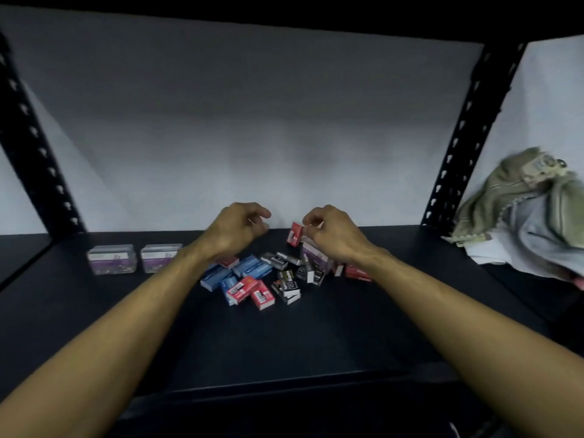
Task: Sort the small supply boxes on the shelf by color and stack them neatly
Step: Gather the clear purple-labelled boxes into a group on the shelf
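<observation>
My left hand (pixel 235 227) hung loosely curled, holding nothing; my right hand (pixel 331 232) pinched a red box (pixel 295 234). The pile (pixel 271 276) mid-shelf (pixel 284 343) lay mostly unsorted.

Shelf (pixel 316 336) is wide open up front; box pile (pixel 271 276) clogs the middle, two clear boxes (pixel 134 258) far left, rags (pixel 537 216) right.

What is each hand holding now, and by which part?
The right hand pinches a red box by its upper right edge. The left hand holds nothing visible.
</observation>
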The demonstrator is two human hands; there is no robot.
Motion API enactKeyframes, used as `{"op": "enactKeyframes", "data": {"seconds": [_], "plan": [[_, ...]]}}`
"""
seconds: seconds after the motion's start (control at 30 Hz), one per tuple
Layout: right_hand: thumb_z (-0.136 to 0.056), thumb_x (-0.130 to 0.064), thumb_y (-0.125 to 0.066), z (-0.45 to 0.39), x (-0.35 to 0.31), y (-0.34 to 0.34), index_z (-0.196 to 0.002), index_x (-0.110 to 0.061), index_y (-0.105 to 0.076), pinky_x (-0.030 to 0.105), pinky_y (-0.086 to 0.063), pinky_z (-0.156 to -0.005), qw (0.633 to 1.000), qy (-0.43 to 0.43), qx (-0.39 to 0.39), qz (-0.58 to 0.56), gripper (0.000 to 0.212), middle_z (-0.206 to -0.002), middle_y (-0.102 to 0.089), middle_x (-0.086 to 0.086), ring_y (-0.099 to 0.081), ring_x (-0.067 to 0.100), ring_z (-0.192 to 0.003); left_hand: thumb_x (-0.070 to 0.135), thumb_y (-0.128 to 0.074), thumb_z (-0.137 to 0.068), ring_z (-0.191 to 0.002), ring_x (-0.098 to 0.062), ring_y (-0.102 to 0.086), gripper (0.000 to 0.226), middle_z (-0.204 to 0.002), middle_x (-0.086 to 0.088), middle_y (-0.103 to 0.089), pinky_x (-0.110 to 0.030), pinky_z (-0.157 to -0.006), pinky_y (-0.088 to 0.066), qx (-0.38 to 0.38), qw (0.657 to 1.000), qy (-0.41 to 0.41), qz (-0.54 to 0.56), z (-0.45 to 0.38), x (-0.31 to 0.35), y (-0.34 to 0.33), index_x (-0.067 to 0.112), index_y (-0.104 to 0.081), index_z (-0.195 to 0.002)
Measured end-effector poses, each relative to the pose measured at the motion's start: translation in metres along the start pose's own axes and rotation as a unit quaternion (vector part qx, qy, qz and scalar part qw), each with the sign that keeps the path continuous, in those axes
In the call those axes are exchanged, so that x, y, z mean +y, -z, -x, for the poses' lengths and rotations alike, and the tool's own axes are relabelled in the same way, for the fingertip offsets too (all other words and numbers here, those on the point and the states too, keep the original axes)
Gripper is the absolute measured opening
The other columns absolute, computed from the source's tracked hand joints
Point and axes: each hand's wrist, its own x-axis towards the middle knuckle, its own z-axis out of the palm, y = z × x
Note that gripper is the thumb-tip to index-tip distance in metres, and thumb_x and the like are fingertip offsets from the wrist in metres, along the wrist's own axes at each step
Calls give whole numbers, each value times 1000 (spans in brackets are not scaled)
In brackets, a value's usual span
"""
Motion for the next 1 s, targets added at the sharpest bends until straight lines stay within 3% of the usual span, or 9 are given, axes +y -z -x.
{"op": "enactKeyframes", "data": {"seconds": [0.3, 0.43, 0.6, 0.7, 0.8, 1.0], "plan": [[-99, -15, -51, -6, 60, 13, -130, -16, -59, 26, -43, -90, 999, -45, 9, 12, 32, -130, -51, 5, -55, 20, -116, 21, -68, -91, -102, -12, -63, 36, -115, 4, -60, -34, -92, -54, -124, 992, -24, 6, -19, 34, -64, 26, -63, -127], [-98, -7, -50, -12, 68, 5, -137, -15, -54, 35, -48, -101, 999, -41, -28, 11, 40, -138, -50, 7, -54, 22, -119, 22, -65, -93, -98, -13, -61, 30, -112, 5, -56, -26, -81, -51, -147, 988, -37, -17, -23, 34, -72, 26, -63, -123], [-94, -5, -52, -16, 74, 0, -137, -15, -54, 29, -51, -88, 998, -36, -58, 9, 45, -132, -56, 6, -59, 18, -107, 18, -70, -89, -67, -8, -61, 17, -91, 5, -60, -20, -57, -46, -162, 986, -33, -12, -28, 34, -71, 20, -60, -103], [-93, -14, -60, -19, 77, 0, -130, -17, -57, 28, -50, -84, 998, -42, -53, -2, 38, -123, -62, 3, -61, 16, -98, 21, -72, -88, -70, -13, -62, 20, -91, 2, -65, -29, -61, -52, -181, 983, -27, -23, -30, 33, -67, 19, -60, -104], [-94, -21, -64, -19, 78, 0, -132, -15, -55, 28, -50, -83, 996, -51, -67, -8, 39, -120, -62, 3, -62, 16, -96, 23, -72, -89, -81, -28, -69, 22, -88, 4, -70, -36, -69, -57, -205, 978, -15, -16, -33, 31, -62, 17, -64, -109], [-95, -24, -62, -18, 80, 1, -131, -15, -57, 27, -48, -80, 995, -61, -72, -17, 37, -120, -64, 2, -62, 14, -94, 23, -67, -92, -92, -23, -70, 17, -100, 3, -72, -44, -82, -59, -217, 976, -20, -24, -36, 25, -60, 19, -68, -108]]}}
